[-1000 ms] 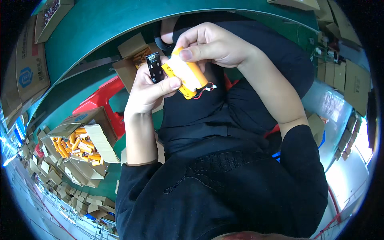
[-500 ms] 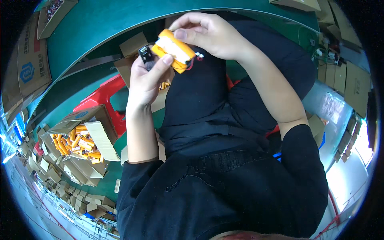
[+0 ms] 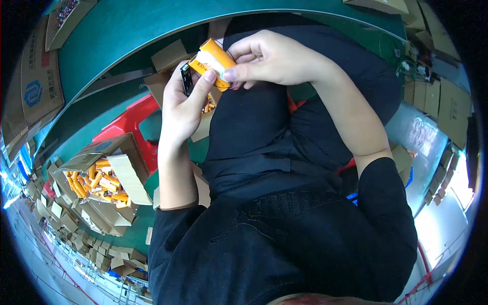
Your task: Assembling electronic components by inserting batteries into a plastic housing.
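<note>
From afar, I judge the step in hand to be two-handed positioning, and the next move to call for one steady hold with a light touch opposite. Toward the left, a matt cardboard carton (image 3: 131, 180) holds a loose heap of glossy orange cylinders (image 3: 96, 180); next to it I see a smooth red plastic frame (image 3: 122, 127). Then comes the left hand (image 3: 184, 104), gripping a slim, hard-looking black strip (image 3: 186, 79) and, under its thumb, the left side of an orange pack (image 3: 211, 61). That pack sits tilted between both hands, its rounded, shiny wrap broken by a paler face. Rightmost, the right hand (image 3: 272, 61) pinches the pack's lower end, thumb on top; its fingers curl behind, and I cannot tell how firmly they press or whether they hold anything else.
</note>
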The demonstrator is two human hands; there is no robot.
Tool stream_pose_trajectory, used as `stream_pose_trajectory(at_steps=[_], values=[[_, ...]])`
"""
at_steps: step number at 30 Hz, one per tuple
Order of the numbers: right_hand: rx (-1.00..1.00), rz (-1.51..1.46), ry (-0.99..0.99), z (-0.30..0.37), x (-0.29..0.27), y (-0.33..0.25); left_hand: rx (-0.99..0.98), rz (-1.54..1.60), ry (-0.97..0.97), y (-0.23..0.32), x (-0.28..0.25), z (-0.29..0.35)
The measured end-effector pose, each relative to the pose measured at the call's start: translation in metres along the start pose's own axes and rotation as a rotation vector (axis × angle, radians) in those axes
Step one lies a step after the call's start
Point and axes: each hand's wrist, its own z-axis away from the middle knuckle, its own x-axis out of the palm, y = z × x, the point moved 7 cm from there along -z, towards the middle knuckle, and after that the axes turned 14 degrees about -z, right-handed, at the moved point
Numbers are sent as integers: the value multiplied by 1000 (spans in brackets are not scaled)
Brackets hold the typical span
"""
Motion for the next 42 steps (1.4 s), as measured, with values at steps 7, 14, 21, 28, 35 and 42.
stream_pose_trajectory(at_steps=[7,14,21,28,35,42], values=[[18,0,20,18,5,-9,76,-4,-13,16,6,13],[73,-233,27,89,32,22,-15,-257,-348,25,29,53],[243,-251,-50,154,59,35,-169,-334,-744,31,71,98],[385,-91,-94,184,37,27,-260,-296,-917,14,61,108],[515,-198,-111,193,1,24,-290,-174,-895,13,41,96],[-22,-693,34,121,1,-6,-296,506,-558,28,45,68]])
